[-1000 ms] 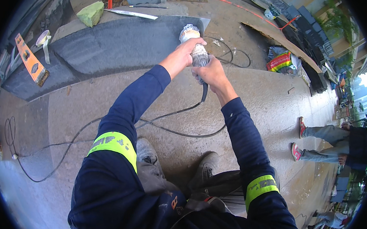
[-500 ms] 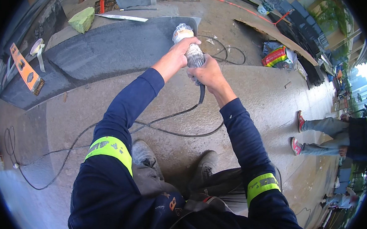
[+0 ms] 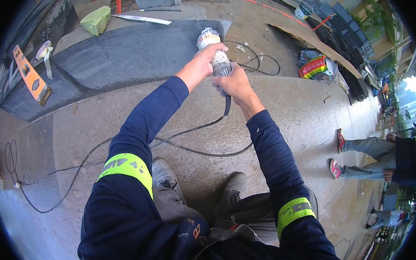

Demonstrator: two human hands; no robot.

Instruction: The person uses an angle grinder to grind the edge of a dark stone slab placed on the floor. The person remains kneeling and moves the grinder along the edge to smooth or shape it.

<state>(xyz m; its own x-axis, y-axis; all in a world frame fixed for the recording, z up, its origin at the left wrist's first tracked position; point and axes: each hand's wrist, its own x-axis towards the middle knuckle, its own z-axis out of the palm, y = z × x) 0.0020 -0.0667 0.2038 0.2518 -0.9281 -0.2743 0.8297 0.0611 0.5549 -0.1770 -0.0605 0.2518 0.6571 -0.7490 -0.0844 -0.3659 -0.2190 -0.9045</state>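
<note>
Both hands hold a dust-caked angle grinder point(image 3: 220, 63) over the right end of a long dark grey stone slab point(image 3: 132, 49). My left hand point(image 3: 204, 62) wraps around the body of the tool behind its head. Closer to me, my right hand point(image 3: 235, 83) grips the rear of the tool, where a black power cord point(image 3: 227, 105) comes out. The grinder's head rests on or just above the slab; its disc is hidden and I cannot tell whether it touches.
An orange spirit level point(image 3: 32, 76) and a tape roll point(image 3: 44, 49) lie on the slab's left part. Beyond it are a pale green lump point(image 3: 95, 22) and a metal ruler point(image 3: 143, 19). Cord loops cross the floor. At right, a person in red shoes point(image 3: 340, 140) stands near stacked panels.
The whole view has shifted slightly. My two hands keep the same hold on the grinder, which stays at nearly the same spot on the slab's right end.
</note>
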